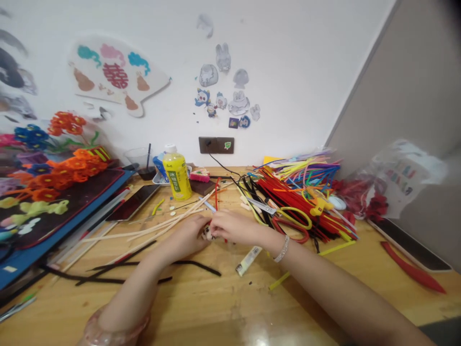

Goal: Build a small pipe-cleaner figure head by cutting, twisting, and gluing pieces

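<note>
Both my hands meet at the middle of the wooden table (223, 307). My left hand (188, 236) and my right hand (234, 226) are closed in a pinch around a small white, fuzzy piece (208, 234) with dark spots, too small to name. A red pipe cleaner (216, 192) rises just behind the fingers. My left wrist wears a pink bangle (108, 334) and my right wrist a silver bracelet (283, 249). A pale glue stick (248, 260) lies just under my right wrist.
A heap of coloured pipe cleaners (306, 187) with yellow and red scissors (293, 218) lies at right. A yellow bottle (176, 175), a phone (133, 203), long pale sticks (151, 230) and black pipe cleaners (137, 264) lie left of the hands. Pipe-cleaner flowers (61, 175) fill the far left.
</note>
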`<state>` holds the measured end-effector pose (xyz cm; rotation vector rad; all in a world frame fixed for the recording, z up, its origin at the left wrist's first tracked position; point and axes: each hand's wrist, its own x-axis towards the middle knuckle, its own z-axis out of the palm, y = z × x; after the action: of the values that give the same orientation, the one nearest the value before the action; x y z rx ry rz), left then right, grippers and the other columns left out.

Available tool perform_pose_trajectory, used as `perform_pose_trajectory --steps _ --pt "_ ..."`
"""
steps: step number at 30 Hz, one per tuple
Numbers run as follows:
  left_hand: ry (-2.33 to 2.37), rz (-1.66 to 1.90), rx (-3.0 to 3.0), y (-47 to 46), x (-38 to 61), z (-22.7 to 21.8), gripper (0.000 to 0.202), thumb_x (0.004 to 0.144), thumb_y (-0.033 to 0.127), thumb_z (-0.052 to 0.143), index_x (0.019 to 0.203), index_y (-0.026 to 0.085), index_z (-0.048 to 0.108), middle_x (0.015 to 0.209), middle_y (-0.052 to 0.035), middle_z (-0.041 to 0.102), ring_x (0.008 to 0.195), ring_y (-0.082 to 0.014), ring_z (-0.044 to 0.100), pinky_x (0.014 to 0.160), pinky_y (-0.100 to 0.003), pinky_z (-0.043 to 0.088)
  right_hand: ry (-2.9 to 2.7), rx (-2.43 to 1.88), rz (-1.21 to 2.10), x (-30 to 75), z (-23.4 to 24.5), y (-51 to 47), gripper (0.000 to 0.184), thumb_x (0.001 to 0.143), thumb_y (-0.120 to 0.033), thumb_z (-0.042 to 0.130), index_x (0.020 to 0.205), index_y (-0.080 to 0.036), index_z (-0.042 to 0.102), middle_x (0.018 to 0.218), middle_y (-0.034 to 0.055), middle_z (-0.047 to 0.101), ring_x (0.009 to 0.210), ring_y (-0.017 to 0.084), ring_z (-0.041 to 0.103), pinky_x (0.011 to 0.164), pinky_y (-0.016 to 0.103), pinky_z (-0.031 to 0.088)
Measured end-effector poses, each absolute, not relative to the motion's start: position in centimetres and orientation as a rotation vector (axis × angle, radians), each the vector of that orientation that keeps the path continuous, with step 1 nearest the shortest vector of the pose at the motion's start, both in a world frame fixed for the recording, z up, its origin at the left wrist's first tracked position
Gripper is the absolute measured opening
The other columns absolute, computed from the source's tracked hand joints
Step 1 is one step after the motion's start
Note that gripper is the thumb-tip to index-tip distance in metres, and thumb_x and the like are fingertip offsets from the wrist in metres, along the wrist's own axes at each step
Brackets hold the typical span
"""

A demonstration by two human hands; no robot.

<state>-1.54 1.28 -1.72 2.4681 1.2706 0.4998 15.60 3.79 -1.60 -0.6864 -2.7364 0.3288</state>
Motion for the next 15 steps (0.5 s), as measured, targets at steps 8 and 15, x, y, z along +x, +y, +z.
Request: perform_pose_trajectory --steps 8,15 --pt "1.269 0.456 2.505 1.6 -1.7 -2.1 0.024 0.065 0.013 0.052 0.086 0.015 0.063 0.086 -0.0066 0.061 0.081 -0.0193 0.057 0.074 -0.028 0.046 -2.905 -0.614 0.382 14.8 -1.6 5.1 0.014 0.081 -0.010 0.047 0.073 -0.014 0.057 0.082 0.0027 0.051 0.074 0.013 0.049 0.067 0.025 0.042" --pt "1.288 0.445 2.459 1.5 -1.7 -2.1 0.028 0.065 0.013 0.053 0.091 0.016 0.063 0.093 -0.0073 0.063 0.088 -0.0210 0.058 0.078 -0.029 0.046 -2.969 -0.617 0.476 14.7 -0.9 5.2 0.014 0.077 -0.010 0.041 0.070 -0.013 0.052 0.078 0.0026 0.048 0.061 0.010 0.047 0.050 0.019 0.040"
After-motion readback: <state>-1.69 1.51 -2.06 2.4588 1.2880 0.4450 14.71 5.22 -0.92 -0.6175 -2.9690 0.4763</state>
